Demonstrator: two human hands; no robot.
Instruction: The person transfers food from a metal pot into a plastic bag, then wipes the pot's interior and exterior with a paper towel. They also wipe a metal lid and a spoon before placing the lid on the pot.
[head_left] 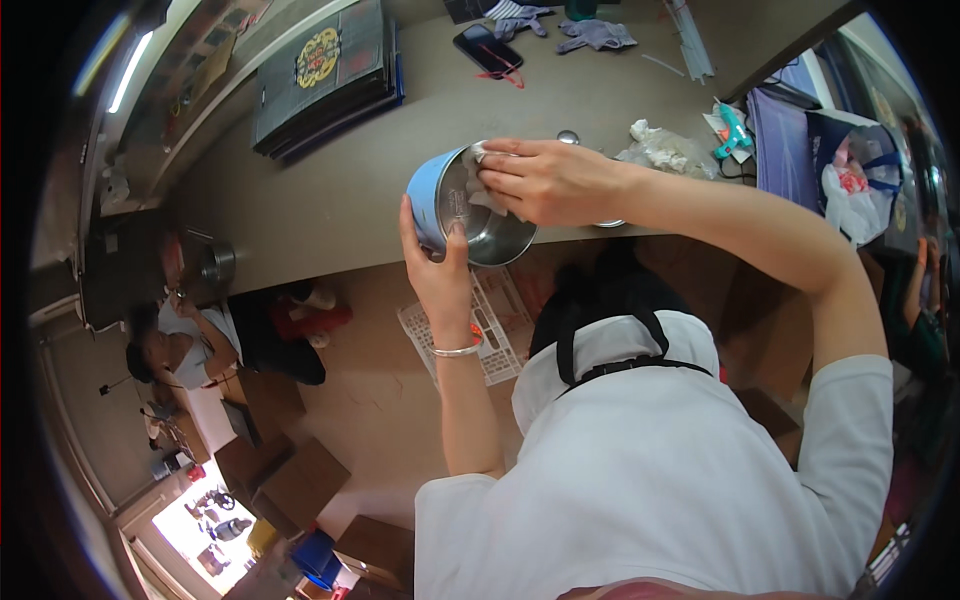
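Note:
A round metal bowl (428, 198), blue outside and bare steel inside, is tilted up at the near edge of the table. My left hand (440, 278) grips its near left side, thumb over the rim and fingers along the blue wall. Inside the bowl, my right hand (552, 182) presses a crumpled white cloth or tissue (481, 190) against the inner wall, close to the far rim. Part of that white piece is hidden by my right fingers. A small round metal piece (568, 137) lies on the table just beyond my right hand.
Dark flat boxes (325, 80) are stacked at the far left of the table. A phone (488, 52) and grey gloves (597, 35) lie at the back. Crumpled plastic (662, 150) and a turquoise glue gun (735, 128) are on the right. Below sits a white basket (500, 345); another person (205, 340) works at left.

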